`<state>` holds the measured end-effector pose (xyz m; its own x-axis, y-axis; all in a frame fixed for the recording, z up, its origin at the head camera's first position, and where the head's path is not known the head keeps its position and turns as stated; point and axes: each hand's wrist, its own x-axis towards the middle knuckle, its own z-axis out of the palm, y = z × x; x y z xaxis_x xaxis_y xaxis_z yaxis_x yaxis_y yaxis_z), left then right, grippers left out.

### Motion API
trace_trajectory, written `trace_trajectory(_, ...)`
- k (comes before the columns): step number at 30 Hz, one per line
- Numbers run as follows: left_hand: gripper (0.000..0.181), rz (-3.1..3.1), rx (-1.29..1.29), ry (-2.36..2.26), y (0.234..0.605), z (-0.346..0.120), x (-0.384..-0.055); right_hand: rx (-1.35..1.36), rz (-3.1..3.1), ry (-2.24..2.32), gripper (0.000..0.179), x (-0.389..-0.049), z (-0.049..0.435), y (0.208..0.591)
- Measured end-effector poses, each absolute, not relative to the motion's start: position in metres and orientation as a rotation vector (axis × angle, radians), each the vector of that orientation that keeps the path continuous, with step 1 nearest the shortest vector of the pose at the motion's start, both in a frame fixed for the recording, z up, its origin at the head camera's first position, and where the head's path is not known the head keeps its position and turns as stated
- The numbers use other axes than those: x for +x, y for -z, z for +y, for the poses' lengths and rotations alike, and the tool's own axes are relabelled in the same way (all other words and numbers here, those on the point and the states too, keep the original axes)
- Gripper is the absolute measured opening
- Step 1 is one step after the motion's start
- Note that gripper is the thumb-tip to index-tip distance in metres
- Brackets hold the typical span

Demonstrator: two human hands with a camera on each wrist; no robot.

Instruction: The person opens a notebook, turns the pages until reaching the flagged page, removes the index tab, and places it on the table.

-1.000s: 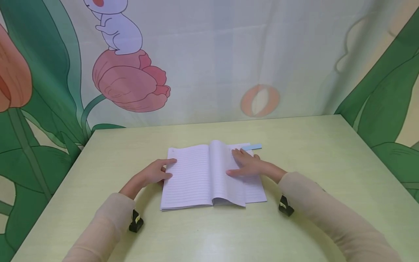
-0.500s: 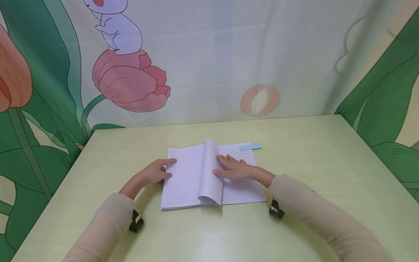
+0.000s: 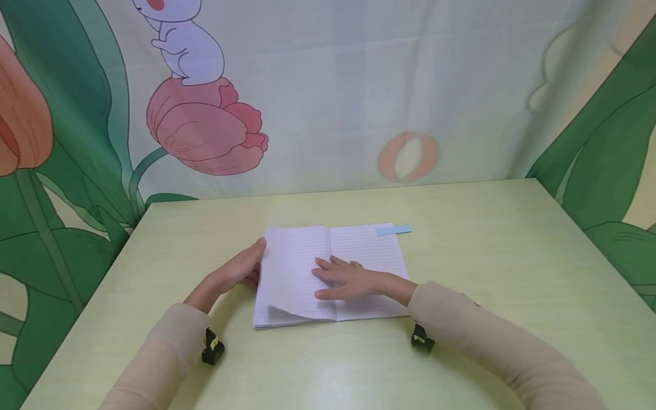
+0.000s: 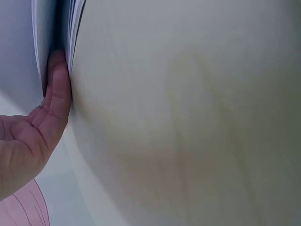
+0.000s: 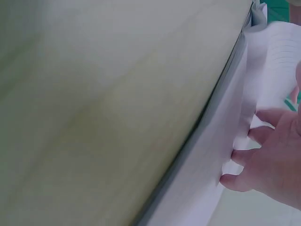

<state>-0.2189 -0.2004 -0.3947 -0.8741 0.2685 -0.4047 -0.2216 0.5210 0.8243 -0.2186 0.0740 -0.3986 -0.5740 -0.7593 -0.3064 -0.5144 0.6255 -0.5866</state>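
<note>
An open lined notebook [image 3: 366, 247] lies on the table, its left page [image 3: 289, 262] turned over and lifted a little at the lower left corner. At the notebook's left edge is my left hand [image 3: 238, 269]. The left wrist view shows the left hand's extended fingers [image 4: 57, 92] between a raised page and the stack of pages below. My right hand [image 3: 348, 282] rests near the spine with fingers spread, its fingertips [image 5: 237, 155] on the left page. A light blue strip [image 3: 393, 230] sticks out at the notebook's top right corner.
The pale table [image 3: 476, 245] extends around the notebook. Behind it hangs a printed curtain [image 3: 328, 102] with flowers, leaves and a white animal. A small black device [image 3: 212, 347] hangs below each cuff.
My right hand has moved left across the notebook, turning the curled page over onto the left side. The left thumb and finger have come off the top of the left page.
</note>
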Motion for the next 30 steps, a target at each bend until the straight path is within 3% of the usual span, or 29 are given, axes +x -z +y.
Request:
trace_trajectory(3,0.065,2.303,0.027,-1.281,0.396,-0.199,-0.219,-1.038,2.312,0.548,0.066,-0.217,0.072,0.399)
trace_trajectory(7,0.076,2.354,0.08,-1.216,0.399,-0.199,-0.219,-1.079,2.316,0.546,0.064,-0.217,0.073,0.398)
trace_trajectory(15,0.063,2.414,0.16,-1.128,0.4,-0.197,-0.22,-1.171,2.341,0.563,0.06,-0.224,0.087,0.394)
trace_trajectory(30,0.062,2.445,0.167,-1.093,0.4,-0.196,-0.22,-0.962,2.647,0.428,0.051,-0.258,0.136,0.395)
